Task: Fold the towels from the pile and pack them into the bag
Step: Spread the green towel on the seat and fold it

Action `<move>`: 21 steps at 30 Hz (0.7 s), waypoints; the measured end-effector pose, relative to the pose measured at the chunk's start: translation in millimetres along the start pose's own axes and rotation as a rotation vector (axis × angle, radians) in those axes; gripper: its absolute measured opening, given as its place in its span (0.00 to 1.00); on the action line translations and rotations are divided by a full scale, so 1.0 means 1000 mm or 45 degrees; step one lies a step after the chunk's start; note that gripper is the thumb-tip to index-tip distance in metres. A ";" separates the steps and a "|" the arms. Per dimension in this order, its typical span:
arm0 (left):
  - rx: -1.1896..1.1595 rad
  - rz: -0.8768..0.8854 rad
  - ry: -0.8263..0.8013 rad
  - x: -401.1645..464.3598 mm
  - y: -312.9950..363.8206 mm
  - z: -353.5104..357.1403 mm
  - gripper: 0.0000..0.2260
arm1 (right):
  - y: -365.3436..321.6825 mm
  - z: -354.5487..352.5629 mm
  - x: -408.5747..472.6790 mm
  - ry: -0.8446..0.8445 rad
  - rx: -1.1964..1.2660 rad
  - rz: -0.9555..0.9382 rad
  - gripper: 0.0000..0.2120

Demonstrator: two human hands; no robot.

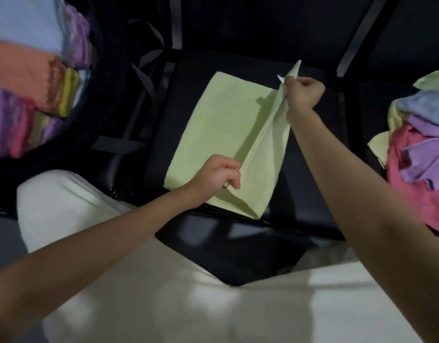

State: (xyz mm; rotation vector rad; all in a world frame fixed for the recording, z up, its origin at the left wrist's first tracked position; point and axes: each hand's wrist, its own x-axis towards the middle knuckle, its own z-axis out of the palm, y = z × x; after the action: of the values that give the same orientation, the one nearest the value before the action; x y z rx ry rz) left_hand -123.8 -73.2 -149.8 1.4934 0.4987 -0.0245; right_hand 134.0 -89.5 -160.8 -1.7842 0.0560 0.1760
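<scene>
Head view: left hand (217,175) and right hand (304,94) are each pinching one end of the green towel (221,134) edge, lifting it above the dark seat (312,184); fold line is running near-to-far.

Our forearms are bare to beyond the frame edge, with no sleeves, watch or rings showing on our left hand (217,177) or our right hand (304,94). We wear pale cream trousers (164,293), smooth fabric with soft creases over both thighs.
</scene>
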 end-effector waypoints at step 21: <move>1.349 0.339 0.616 -0.048 -0.064 -0.116 0.08 | 0.038 0.101 -0.094 -0.500 -0.609 -0.467 0.10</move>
State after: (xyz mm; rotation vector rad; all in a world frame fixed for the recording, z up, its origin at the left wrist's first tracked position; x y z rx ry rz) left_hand -222.2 17.5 -194.1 2.6242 0.7176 0.3373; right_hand 26.8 -5.0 -204.3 -2.1626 -0.6379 0.2880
